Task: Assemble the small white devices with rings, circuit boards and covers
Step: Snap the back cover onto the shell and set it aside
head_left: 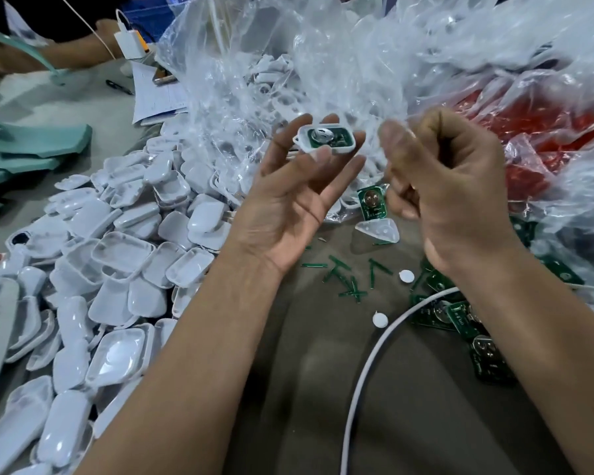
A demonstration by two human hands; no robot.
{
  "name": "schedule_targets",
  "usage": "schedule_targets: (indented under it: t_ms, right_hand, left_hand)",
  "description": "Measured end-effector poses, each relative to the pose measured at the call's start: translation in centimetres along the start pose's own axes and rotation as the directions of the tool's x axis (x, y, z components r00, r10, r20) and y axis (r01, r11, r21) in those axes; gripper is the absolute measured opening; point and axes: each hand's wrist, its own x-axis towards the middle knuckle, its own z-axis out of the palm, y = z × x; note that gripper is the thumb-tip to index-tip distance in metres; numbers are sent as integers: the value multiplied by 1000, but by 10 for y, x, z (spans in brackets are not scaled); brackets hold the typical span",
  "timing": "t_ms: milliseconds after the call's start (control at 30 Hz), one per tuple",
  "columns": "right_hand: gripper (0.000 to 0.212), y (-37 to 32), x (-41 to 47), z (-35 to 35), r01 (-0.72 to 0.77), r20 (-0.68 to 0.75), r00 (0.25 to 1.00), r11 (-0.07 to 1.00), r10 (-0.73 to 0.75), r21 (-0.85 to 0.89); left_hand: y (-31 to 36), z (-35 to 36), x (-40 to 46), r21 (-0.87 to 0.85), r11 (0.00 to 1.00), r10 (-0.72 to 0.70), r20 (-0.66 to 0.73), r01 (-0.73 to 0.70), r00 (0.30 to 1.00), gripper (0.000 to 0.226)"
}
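Note:
My left hand [297, 197] holds a small white device shell [327, 138] at its fingertips, palm up, above the table. A green circuit board with a round metal cell sits inside the shell. My right hand [450, 186] hovers just right of it with fingers curled; whether it holds anything I cannot tell. A loose circuit board [372, 203] and a clear triangular cover [378, 231] lie on the table below the hands. More green boards [460, 320] lie at the right. A big heap of white covers [117, 269] fills the left.
Crumpled clear plastic bags [357, 63] with white parts rise behind the hands, over a red bag [528, 132]. A white cable [367, 365] curves across the grey table. Green snapped-off strips [347, 279] and two white discs [406, 276] lie nearby. Another person's arm [76, 49] is at far left.

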Motion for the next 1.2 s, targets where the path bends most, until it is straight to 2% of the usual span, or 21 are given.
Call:
schedule_targets:
  t_ms: [67, 167, 200, 267, 300, 467, 600, 700, 967, 1200]
  right_hand:
    - [46, -3, 3, -3, -94, -27, 995, 989, 97, 111]
    - [9, -4, 6, -6, -122, -85, 986, 972, 141, 200]
    - [9, -4, 6, -6, -119, -96, 985, 971, 141, 210]
    - [33, -2, 9, -9, -116, -104, 984, 968, 142, 222]
    - [37, -2, 10, -10, -113, -114, 984, 971, 140, 212]
    - [20, -2, 11, -10, -94, -171, 980, 992, 107, 81]
    - [18, -2, 13, -16, -138, -227, 960, 984, 161, 114]
    - [18, -1, 15, -18, -131, -209, 964, 978, 164, 162]
    - [19, 4, 12, -13, -75, -115, 991, 992, 64, -98]
    - [17, 7, 13, -15, -80, -112, 992, 987, 64, -143]
  left_hand:
    - [-3, -1, 1, 69, 998, 6, -16, -5, 1000, 37]
    - [-6, -3, 3, 148, 988, 54, -42, -47, 998, 36]
    - [-7, -3, 3, 177, 982, 69, -42, -60, 997, 36]
    - [-8, -4, 4, 237, 969, 85, -34, -75, 996, 39]
    - [-9, -5, 4, 265, 961, 90, -29, -79, 996, 40]
    - [-13, -5, 4, 338, 938, 83, 5, -79, 997, 43]
    - [-16, -3, 3, 375, 922, 102, -2, -94, 995, 39]
    - [-19, -2, 3, 399, 910, 131, -13, -115, 991, 39]
    - [-29, 1, -1, 635, 755, 249, -49, -162, 967, 43]
    - [-30, 1, -2, 702, 691, 265, -25, -172, 964, 38]
